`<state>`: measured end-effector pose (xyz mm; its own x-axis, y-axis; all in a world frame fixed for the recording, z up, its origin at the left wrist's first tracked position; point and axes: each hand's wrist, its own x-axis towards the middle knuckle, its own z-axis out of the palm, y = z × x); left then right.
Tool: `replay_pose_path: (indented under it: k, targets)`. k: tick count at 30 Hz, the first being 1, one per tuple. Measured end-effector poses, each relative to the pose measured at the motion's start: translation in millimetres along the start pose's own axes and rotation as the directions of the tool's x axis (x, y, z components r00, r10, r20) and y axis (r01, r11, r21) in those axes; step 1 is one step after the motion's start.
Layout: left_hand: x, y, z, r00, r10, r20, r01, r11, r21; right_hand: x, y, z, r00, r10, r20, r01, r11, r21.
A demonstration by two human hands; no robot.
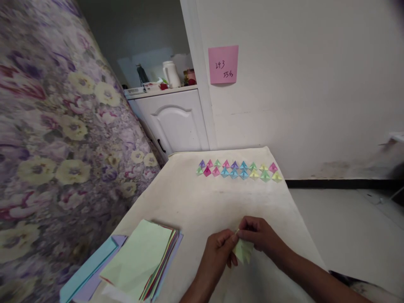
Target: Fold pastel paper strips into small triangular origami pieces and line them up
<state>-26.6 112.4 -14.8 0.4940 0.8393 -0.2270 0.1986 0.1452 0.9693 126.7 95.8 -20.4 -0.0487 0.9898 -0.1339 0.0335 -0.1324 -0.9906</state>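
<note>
A pale yellow-green piece of folded paper [243, 252] is held over the near part of the table. My left hand [220, 248] pinches it from the left, thumb and fingers closed on its upper edge. From the right, my right hand [257, 233] grips the top corner between thumb and fingertips. The two hands almost meet there. Creases fan down the paper's lower part, while the fingers hide some of its upper part. To the left of my hands lies a stack of coloured paper sheets [139, 252] with a light green sheet on top.
Two rows of small folded paper pieces [238, 169] in many colours line the table's [189, 202] far end. Blue and purple paper [91, 269] lies at the left edge. A floral curtain [63, 147] hangs left; a white cabinet [173, 118] and wall stand behind.
</note>
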Motion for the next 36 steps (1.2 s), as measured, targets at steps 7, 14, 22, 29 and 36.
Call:
replay_pose_path:
  k: [7, 14, 22, 29, 36]
  targets:
    - [4, -7, 5.3, 0.995, -0.09, -0.034, 0.087, 0.992, -0.094, -1, -2, 0, 0.987, -0.123, -0.104, 0.097, 0.969, -0.228]
    - [4, -10, 6.9, 0.989, -0.148, 0.0, 0.145, 0.973, -0.177, -2, 0, -1, 0.992, -0.085, -0.089, 0.07, 0.985, -0.16]
    - [2, -3, 7.1, 0.987, -0.155, 0.039, 0.159, 0.975, -0.156, 1, -3, -5, 0.997, -0.014, -0.076, 0.015, 1.0, 0.014]
    - [-2, 5, 9.8, 0.987, -0.16, -0.012, 0.156, 0.975, -0.159, 1, -7, -6, 0.998, 0.062, 0.034, -0.064, 0.994, 0.086]
    - [1, -1, 9.1, 0.988, -0.147, 0.043, 0.152, 0.975, -0.163, 6, 7, -7, 0.994, 0.098, 0.044, -0.103, 0.986, 0.129]
